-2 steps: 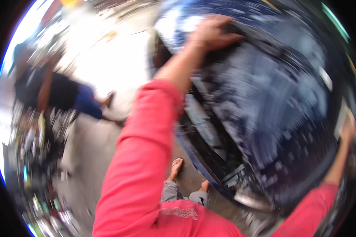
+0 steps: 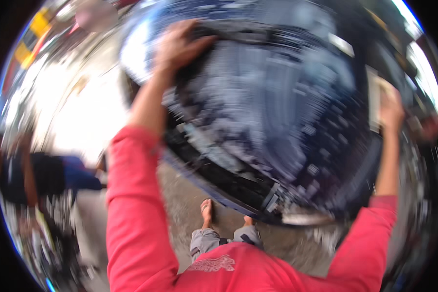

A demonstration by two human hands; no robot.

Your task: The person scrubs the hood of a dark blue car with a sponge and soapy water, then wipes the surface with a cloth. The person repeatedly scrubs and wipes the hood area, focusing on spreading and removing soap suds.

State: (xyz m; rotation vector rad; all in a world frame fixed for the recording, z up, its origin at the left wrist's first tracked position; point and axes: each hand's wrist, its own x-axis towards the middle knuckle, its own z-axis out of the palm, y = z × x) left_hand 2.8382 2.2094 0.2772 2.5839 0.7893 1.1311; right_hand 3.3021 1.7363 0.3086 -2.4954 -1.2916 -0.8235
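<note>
Dark blue vehicle panel [image 2: 258, 97]: I am seeing it filling the upper middle of the head view, in front of the wearer, whitish smears showing across it. Left hand [image 2: 175, 51] is resting at its upper left, beside a black strip [image 2: 243, 31]; thumb is standing wide of the fingers, blur keeping me from telling how firmly they are pressing. Right hand [image 2: 392, 109] is holding a pale flat piece [image 2: 374, 100] at the panel's right side, fingers gripping narrowly; I cannot tell whether piece and panel are touching. Below, feet [image 2: 207, 210] are standing on grey floor [image 2: 287, 248]. Far left, another person [image 2: 39, 175] is showing, blurred, wearing dark and blue.
</note>
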